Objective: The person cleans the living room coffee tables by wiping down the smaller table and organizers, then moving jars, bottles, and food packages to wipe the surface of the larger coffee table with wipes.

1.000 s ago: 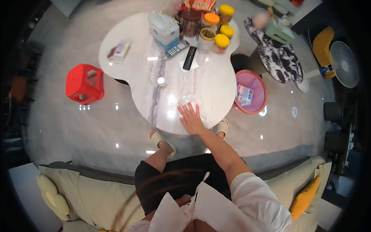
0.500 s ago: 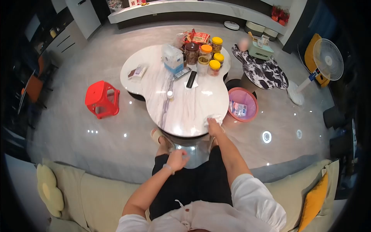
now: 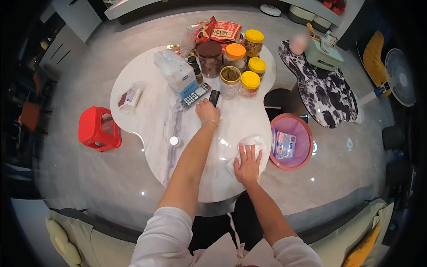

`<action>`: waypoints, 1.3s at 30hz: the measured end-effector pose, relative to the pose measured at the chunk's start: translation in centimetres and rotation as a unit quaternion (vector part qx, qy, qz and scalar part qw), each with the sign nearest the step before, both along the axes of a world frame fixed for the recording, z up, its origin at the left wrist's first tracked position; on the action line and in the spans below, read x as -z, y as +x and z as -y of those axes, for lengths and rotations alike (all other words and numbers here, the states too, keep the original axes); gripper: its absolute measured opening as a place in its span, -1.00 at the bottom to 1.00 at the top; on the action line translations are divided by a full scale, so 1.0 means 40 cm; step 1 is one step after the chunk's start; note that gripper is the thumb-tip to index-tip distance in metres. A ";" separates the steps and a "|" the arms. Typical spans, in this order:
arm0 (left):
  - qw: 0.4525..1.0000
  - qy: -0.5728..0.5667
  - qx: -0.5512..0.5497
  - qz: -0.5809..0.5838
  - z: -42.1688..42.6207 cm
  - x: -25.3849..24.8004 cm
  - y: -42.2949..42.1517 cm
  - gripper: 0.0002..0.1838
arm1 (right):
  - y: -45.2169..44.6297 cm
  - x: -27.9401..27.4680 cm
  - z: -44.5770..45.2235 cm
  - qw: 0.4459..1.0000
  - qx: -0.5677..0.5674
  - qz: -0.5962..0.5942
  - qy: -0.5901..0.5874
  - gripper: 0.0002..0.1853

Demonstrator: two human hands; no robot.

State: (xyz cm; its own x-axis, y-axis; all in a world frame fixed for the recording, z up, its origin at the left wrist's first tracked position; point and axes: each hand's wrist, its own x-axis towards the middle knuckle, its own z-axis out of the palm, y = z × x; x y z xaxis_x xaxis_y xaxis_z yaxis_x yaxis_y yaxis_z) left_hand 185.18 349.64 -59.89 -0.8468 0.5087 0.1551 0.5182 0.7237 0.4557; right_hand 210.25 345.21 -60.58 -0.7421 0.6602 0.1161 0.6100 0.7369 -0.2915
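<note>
On the marble-patterned table (image 3: 200,142), my left hand (image 3: 207,112) reaches forward with bent fingers at the near end of a black remote control (image 3: 214,97), covering part of it. Beside that lies a second, many-buttoned remote (image 3: 195,95). My right hand (image 3: 248,165) rests flat with fingers spread on a crumpled white tissue (image 3: 257,141) near the table's right edge. A small white-capped bottle (image 3: 175,141) stands left of my left forearm. Behind the remotes is a blue and white tissue pack (image 3: 178,73).
Several jars, including a brown-lidded one (image 3: 210,60), and red snack bags (image 3: 226,31) crowd the far side. A small packet (image 3: 130,97) lies at left. Around the table stand a red stool (image 3: 95,129), a pink bin (image 3: 310,142), a black-and-white side table (image 3: 318,93) and a fan (image 3: 400,73).
My left hand has gone from above my lap to the black remote. My right hand has spread flat on the tissue. The view has moved forward over the table.
</note>
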 end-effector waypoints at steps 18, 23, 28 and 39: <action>0.990 -0.139 -0.001 -0.040 0.052 -0.036 -0.221 -0.41 | 0.017 -0.009 -0.003 0.999 0.005 0.043 -0.021 -0.37; 0.973 -0.226 0.029 0.038 0.046 -0.095 -0.175 -0.34 | 0.019 -0.013 -0.004 0.999 0.012 0.025 -0.018 -0.39; 0.972 -0.117 0.024 0.202 0.080 -0.058 -0.203 -0.29 | 0.025 -0.005 0.000 0.999 0.009 0.011 -0.029 -0.40; 0.669 0.286 0.009 0.686 0.236 -0.138 -0.198 -0.78 | 0.011 0.007 -0.002 1.000 0.011 0.002 -0.026 -0.37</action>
